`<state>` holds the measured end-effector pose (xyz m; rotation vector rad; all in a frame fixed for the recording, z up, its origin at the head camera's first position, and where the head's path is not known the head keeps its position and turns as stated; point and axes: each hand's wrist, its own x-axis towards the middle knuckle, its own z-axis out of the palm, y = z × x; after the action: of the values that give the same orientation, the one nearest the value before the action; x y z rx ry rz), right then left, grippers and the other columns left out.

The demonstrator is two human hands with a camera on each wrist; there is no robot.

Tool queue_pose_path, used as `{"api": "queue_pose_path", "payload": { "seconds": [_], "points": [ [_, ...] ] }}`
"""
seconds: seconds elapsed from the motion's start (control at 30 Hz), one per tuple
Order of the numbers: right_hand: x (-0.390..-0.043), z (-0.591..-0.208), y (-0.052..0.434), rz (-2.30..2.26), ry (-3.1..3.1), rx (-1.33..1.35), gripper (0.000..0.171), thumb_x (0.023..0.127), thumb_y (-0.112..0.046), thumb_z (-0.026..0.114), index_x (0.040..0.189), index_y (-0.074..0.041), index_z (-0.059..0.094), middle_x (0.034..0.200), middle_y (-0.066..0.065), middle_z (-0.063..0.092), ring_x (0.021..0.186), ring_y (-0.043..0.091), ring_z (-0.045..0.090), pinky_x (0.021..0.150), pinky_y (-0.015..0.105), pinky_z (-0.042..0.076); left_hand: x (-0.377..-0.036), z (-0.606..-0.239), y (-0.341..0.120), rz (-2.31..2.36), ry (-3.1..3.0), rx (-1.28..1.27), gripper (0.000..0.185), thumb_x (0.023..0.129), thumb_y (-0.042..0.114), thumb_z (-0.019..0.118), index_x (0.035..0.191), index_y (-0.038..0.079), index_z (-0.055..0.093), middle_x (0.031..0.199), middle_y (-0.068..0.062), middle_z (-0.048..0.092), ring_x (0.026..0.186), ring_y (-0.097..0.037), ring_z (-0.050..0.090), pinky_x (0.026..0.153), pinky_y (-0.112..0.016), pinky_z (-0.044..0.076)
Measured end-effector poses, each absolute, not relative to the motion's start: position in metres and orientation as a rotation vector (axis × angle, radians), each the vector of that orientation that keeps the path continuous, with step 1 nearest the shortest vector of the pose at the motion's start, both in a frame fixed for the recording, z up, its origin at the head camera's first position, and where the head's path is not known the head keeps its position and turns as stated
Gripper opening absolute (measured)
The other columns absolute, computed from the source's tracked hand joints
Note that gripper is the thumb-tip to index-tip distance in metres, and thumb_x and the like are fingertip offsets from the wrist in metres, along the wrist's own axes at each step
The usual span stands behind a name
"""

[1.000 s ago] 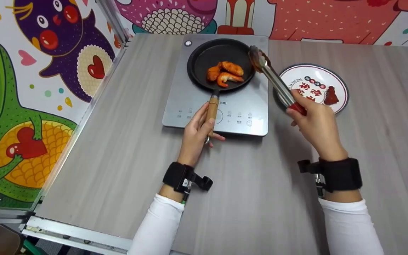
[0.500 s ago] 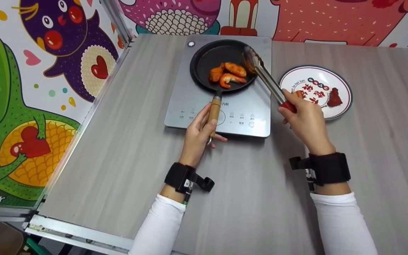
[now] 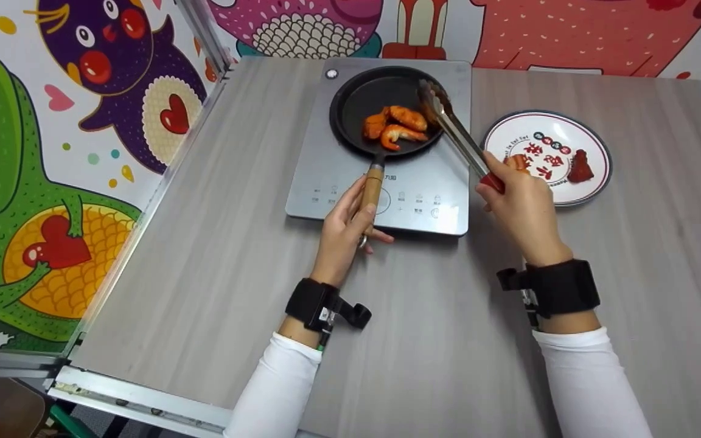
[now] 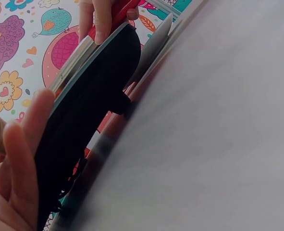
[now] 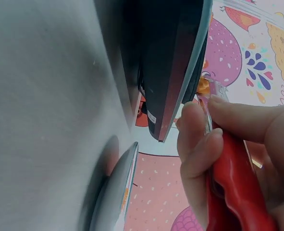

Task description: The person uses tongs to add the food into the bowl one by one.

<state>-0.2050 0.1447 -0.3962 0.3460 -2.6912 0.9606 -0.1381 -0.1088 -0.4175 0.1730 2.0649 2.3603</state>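
My left hand [image 3: 347, 222] grips the wooden handle [image 3: 372, 188] of a small black frying pan [image 3: 356, 85] on a silver induction cooker [image 3: 314, 164]. A curled shrimp [image 3: 400, 135] and two browned food pieces lie in the pan, including an oblong one [image 3: 409, 117]. My right hand [image 3: 524, 204] holds metal tongs [image 3: 463, 143] by their red grips [image 5: 235, 178]. Their brownish tips overlap the pan's right side, close beside the oblong piece; I cannot tell whether they pinch anything. The cooker's dark underside [image 4: 89, 101] fills much of the left wrist view.
A white plate [image 3: 591, 134] with a dark rim and red lettering stands right of the cooker. On it lie a dark red food piece [image 3: 580, 167] and an orange one [image 3: 516, 162], partly behind my right hand. A cartoon-printed wall [image 3: 569, 36] borders the table [image 3: 216, 243].
My right hand has moved slightly left, bringing the tong tips from the pan's right rim inward toward the food. The left hand keeps its grip on the handle. The view has shifted slightly.
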Motion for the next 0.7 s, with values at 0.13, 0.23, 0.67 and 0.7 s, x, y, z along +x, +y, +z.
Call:
{"api": "queue_pose_path", "payload": {
  "seconds": [0.13, 0.23, 0.67, 0.7],
  "points": [
    [-0.206, -0.397, 0.143, 0.939, -2.684, 0.348, 0.049, 0.077, -0.01, 0.069, 0.124, -0.012, 0.055, 0.098, 0.022, 0.059, 0.078, 0.038, 0.056, 0.07, 0.049, 0.044, -0.138, -0.418, -0.108, 2.349, 2.068, 0.173, 0.057, 0.092, 0.022, 0.049, 0.143, 0.016, 0.023, 0.142, 0.0, 0.031, 0.068, -0.037, 0.063, 0.04, -0.045, 0.045],
    [-0.208, -0.396, 0.142, 0.919, -2.683, 0.359, 0.05, 0.077, -0.01, 0.07, 0.124, -0.012, 0.055, 0.092, 0.022, 0.059, 0.075, 0.037, 0.056, 0.066, 0.048, 0.044, -0.138, -0.419, -0.108, 2.351, 2.07, 0.166, 0.057, 0.092, 0.022, 0.049, 0.142, 0.016, 0.023, 0.141, 0.0, 0.032, 0.068, -0.037, 0.063, 0.04, -0.044, 0.045],
    [-0.219, -0.385, 0.135, 0.772, -2.703, 0.402, 0.047, 0.079, -0.01, 0.067, 0.124, -0.015, 0.056, 0.088, 0.018, 0.065, 0.075, 0.041, 0.059, 0.062, 0.052, 0.044, -0.137, -0.417, -0.108, 2.349, 2.084, 0.142, 0.057, 0.092, 0.023, 0.05, 0.142, 0.017, 0.024, 0.142, -0.001, 0.03, 0.068, -0.039, 0.063, 0.039, -0.044, 0.045],
    [-0.22, -0.383, 0.135, 0.771, -2.707, 0.405, 0.046, 0.079, -0.009, 0.067, 0.124, -0.015, 0.056, 0.088, 0.018, 0.065, 0.076, 0.041, 0.059, 0.062, 0.052, 0.044, -0.137, -0.417, -0.108, 2.35, 2.084, 0.14, 0.057, 0.092, 0.023, 0.05, 0.142, 0.017, 0.024, 0.142, -0.001, 0.031, 0.067, -0.039, 0.063, 0.039, -0.044, 0.045]
  ]
}}
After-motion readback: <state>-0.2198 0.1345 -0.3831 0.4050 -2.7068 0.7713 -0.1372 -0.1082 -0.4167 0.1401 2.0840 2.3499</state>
